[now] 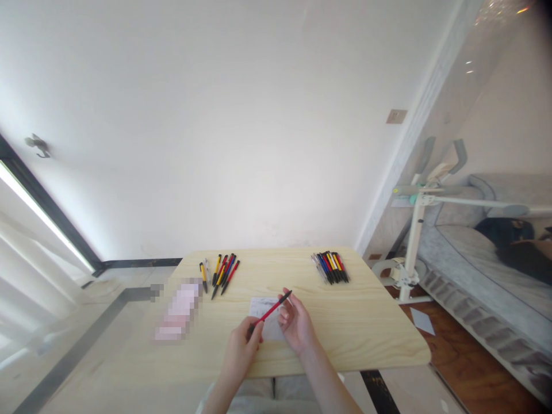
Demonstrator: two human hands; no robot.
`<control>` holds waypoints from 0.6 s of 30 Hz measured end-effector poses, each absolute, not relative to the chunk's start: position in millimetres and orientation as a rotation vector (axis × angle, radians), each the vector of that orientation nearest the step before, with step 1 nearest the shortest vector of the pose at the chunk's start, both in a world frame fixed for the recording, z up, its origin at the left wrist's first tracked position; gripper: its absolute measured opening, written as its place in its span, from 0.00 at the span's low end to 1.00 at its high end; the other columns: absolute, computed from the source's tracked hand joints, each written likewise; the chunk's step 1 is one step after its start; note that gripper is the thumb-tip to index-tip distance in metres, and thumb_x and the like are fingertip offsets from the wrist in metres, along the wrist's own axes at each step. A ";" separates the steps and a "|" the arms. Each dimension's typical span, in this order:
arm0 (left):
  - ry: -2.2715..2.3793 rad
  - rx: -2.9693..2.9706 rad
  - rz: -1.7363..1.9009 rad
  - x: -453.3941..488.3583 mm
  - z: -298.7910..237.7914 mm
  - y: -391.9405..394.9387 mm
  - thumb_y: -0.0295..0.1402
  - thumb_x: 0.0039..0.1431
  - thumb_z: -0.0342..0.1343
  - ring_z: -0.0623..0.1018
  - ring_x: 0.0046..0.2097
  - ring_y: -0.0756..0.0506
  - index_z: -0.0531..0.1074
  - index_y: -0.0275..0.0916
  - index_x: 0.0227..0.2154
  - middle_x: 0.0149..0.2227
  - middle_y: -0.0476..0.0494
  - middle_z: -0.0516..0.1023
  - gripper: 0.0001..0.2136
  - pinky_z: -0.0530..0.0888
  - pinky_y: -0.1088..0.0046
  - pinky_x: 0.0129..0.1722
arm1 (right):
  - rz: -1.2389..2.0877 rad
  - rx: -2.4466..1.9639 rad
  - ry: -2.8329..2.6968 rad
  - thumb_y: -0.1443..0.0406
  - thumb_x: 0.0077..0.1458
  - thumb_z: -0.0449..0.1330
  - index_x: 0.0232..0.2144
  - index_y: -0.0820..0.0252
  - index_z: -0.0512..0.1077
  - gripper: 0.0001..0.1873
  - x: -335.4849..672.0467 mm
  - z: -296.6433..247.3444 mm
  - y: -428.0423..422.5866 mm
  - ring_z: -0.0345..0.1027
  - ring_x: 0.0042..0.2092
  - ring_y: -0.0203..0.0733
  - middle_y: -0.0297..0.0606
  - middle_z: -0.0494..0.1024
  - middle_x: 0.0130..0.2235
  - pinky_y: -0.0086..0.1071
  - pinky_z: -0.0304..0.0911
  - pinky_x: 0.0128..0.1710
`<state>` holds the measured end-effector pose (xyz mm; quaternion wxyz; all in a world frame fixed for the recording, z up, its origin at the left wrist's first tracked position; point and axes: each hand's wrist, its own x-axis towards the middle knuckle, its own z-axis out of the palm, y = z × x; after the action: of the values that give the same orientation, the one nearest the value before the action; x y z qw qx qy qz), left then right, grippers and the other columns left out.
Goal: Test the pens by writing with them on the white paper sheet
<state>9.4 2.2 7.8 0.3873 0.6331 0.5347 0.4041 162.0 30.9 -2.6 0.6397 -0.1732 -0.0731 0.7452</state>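
My left hand (245,341) is closed round one end of a red pen (271,310) with black ends. The pen slants up to the right, over a small sheet of paper (271,329) with marks on it. Beside the pen's far end is my right hand (297,325), palm turned inward and fingers loosely bent and apart. Its fingertips are close to the black end; whether they touch it I cannot tell. The paper lies flat on the table, partly hidden by both hands.
On the light wooden table (366,333), several loose pens (222,276) lie at the left and a row of several pens (331,268) at the right. A blurred pink item (179,310) is at the left edge. An exercise machine (416,230) and a grey sofa (461,253) stand to the right.
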 end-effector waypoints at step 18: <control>1.372 1.636 1.034 7.9 2.7 3.0 0.42 0.56 0.47 0.71 0.21 0.50 0.69 0.38 0.30 0.19 0.51 0.70 0.13 0.66 0.77 0.23 | 1.644 -0.399 -0.174 0.66 0.45 0.65 0.35 0.59 0.71 0.12 159.7 -7.9 32.2 0.58 0.19 0.23 0.24 0.69 0.23 0.20 0.55 0.17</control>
<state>7.9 3.0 2.7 0.3752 0.6390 0.5362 0.4041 159.7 32.2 -7.9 0.6597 -0.1761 -0.0768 0.7266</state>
